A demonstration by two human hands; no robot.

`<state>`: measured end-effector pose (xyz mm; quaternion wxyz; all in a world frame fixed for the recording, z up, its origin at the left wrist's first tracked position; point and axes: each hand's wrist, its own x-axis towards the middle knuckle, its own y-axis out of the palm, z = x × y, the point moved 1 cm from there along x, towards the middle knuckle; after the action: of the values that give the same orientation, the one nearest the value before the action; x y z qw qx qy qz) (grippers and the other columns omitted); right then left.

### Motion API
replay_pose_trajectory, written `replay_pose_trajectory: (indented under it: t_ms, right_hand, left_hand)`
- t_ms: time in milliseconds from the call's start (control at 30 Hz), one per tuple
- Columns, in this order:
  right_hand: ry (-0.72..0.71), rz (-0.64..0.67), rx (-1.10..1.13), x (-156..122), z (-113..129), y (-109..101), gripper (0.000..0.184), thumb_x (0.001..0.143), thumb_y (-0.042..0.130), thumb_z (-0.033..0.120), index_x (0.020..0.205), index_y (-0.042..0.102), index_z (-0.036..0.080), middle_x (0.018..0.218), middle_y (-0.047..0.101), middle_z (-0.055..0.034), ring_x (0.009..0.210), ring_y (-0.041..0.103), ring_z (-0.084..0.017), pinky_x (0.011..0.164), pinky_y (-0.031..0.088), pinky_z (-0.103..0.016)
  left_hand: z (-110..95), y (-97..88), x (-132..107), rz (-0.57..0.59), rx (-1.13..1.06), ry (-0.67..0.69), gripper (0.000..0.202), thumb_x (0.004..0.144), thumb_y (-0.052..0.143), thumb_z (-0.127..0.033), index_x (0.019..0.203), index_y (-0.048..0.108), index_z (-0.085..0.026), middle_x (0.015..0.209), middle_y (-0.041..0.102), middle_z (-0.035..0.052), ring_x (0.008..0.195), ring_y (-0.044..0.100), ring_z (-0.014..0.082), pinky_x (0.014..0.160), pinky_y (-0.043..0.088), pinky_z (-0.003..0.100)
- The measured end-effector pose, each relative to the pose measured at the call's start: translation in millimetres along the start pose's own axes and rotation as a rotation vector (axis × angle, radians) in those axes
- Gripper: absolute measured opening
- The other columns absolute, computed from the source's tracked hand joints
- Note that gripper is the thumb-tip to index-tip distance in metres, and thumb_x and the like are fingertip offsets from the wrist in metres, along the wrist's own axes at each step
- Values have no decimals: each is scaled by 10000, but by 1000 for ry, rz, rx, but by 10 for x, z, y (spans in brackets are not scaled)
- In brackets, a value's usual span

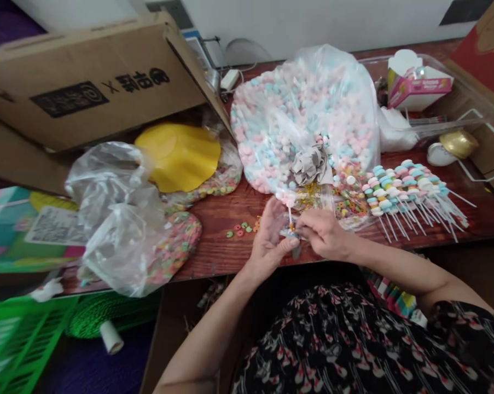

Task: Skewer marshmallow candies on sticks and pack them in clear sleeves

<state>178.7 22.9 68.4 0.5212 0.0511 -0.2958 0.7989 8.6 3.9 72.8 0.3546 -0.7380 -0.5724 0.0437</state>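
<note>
My left hand [267,241] is at the front of the table, thumb and fingers closed round the lower part of a thin white stick [290,216]. A pale pink marshmallow [286,198] sits at the stick's far end. Small orange and blue bits show low on the stick, too small to name. My right hand [323,232] is beside it with fingertips pinched close to the stick's lower end; what they grip is hidden. Right of my hands lies a pile of marshmallow skewers [402,189] with white sticks pointing toward me. Gold twist ties [308,196] lie just behind my hands.
A large bag of pink, white and blue marshmallows [271,109] fills the back. Loose cereal rings [240,229] lie left of my hands. Farther left are a bag of coloured rings [175,241], a yellow dish [179,156] and a cardboard box [119,104]. A clear tray [468,98] stands back right.
</note>
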Motion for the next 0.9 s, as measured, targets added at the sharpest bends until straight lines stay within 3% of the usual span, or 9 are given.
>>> replay_pose_trajectory:
  t_ms: [100,233,367,433,533,633,700,800,900]
  right_hand:
    - [-88,37,22,-14,44,277,165,897,442,160,779,558,173,803,640,-40,735,567,-130,717,438,-263]
    - [34,307,36,-156,81,597,176,924,522,256,1051,602,164,932,685,-57,808,611,-142,738,458,-257]
    - [-3,517,-106,-360,-1,440,247,910,564,288,1122,608,170,1037,667,-82,855,602,-158,747,450,-272]
    - [23,509,-142,-460,-81,271,162,927,522,241,975,650,153,911,669,-65,785,589,-142,717,437,-259]
    - [56,363,-163,-568,-179,76,176,937,480,182,892,646,143,825,657,-50,733,570,-124,697,421,-246]
    - [49,154,-257,-622,-225,-47,190,939,455,160,883,636,147,788,654,-41,718,565,-125,684,412,-244]
    - [54,32,-426,-665,-245,-157,205,931,441,144,869,636,149,782,651,-51,731,564,-139,682,407,-253]
    - [102,-105,-688,-818,-296,-438,206,918,439,133,882,640,154,817,660,-68,753,562,-156,702,405,-272]
    - [215,-260,-837,-1074,-374,-825,188,916,458,157,922,646,163,837,671,-66,772,570,-165,729,407,-281]
  left_hand:
    - [-11,-40,-267,156,-233,-216,408,923,505,-378,1267,554,-165,955,672,76,829,613,166,785,507,275]
    - [232,-606,-950,278,-56,-514,234,876,533,-365,911,668,-177,798,665,38,758,590,176,748,484,267]
    - [649,-1264,-1841,618,346,-903,153,756,564,-315,803,687,-237,794,697,11,830,651,246,764,508,328]
    - [784,-1339,-2045,670,711,-1009,143,690,587,-266,773,693,-220,779,695,53,825,667,311,711,518,395]
    - [755,-954,-1713,574,718,-547,248,818,505,-229,968,702,-216,930,710,94,906,672,263,802,526,379]
    - [534,-276,-883,362,660,42,281,870,486,-186,1082,670,-183,1080,685,129,1050,620,255,951,481,395]
    - [402,155,-367,409,686,290,316,855,505,-167,1139,644,-145,1158,651,161,1100,582,299,935,482,433]
    - [359,561,51,522,779,378,327,839,481,-108,1130,631,-104,1153,629,192,1026,584,309,805,510,429]
    - [497,666,96,511,878,406,314,848,447,-65,1092,641,-106,1030,655,162,881,601,269,710,494,384]
